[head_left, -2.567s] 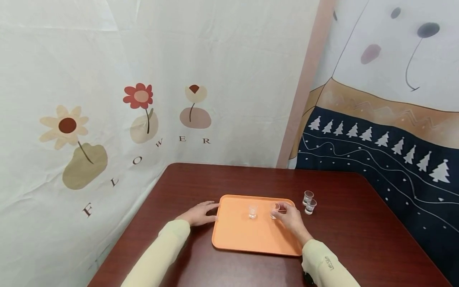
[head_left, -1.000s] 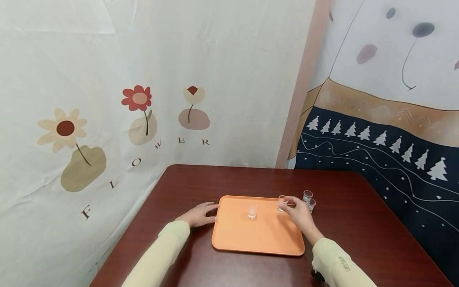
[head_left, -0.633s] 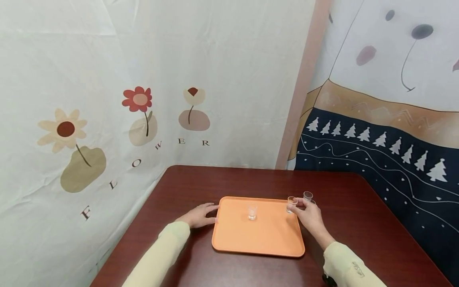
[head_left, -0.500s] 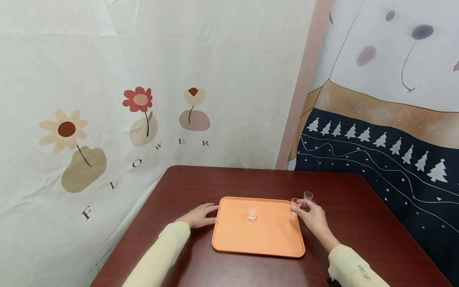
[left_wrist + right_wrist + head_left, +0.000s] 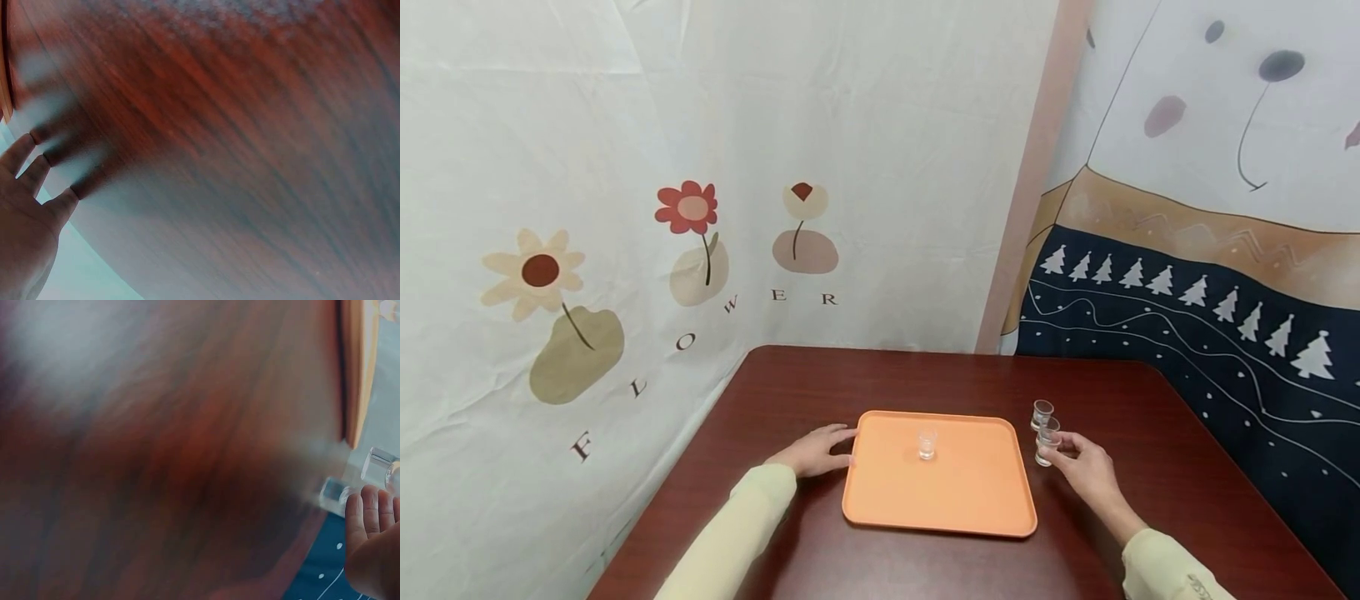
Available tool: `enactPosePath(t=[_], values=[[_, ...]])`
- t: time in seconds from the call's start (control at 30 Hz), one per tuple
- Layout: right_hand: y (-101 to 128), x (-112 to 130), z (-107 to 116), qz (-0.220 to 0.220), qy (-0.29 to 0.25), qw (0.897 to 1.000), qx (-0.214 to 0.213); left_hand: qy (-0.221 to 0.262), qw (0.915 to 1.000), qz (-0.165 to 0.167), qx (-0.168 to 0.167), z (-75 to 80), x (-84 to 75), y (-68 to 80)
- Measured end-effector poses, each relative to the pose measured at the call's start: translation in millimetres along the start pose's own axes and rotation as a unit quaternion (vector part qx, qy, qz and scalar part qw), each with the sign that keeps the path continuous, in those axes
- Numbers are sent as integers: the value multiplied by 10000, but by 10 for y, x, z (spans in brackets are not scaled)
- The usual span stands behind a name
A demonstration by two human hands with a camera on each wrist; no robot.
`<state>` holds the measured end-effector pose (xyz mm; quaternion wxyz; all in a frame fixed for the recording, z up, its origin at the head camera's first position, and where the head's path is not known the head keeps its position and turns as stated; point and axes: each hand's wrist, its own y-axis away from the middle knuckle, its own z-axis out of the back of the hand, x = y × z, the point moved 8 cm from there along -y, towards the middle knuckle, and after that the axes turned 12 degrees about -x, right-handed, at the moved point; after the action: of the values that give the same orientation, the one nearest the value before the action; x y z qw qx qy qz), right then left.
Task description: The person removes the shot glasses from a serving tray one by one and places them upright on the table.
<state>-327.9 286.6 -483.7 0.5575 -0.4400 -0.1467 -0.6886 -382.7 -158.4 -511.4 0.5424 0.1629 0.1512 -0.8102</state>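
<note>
The right grip (image 5: 1086, 467) rests on the desk (image 5: 925, 383), just right of the tray (image 5: 940, 508). One glass (image 5: 1047, 442) stands at its fingertips, touching them. A second glass (image 5: 1041, 414) stands just behind the first, farther from the grip. A third glass (image 5: 927, 444) stands on the tray, well left of the right grip. The left grip (image 5: 815, 451) lies on the desk, touching the tray's left edge.

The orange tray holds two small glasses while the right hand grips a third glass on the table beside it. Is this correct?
Not quite. The head view shows the orange tray holding only one small glass. The right hand does grip a glass on the table beside the tray.
</note>
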Motion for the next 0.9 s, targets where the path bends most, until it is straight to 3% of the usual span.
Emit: enactPosePath(t=[0.5,0.9], values=[[-24,-192,4,84,263,9996,18,-13,10000,-22,13,-3,-3,-5],[-58,-153,33,-117,-59,9998,127,-21,10000,-12,21,-22,29,-18]])
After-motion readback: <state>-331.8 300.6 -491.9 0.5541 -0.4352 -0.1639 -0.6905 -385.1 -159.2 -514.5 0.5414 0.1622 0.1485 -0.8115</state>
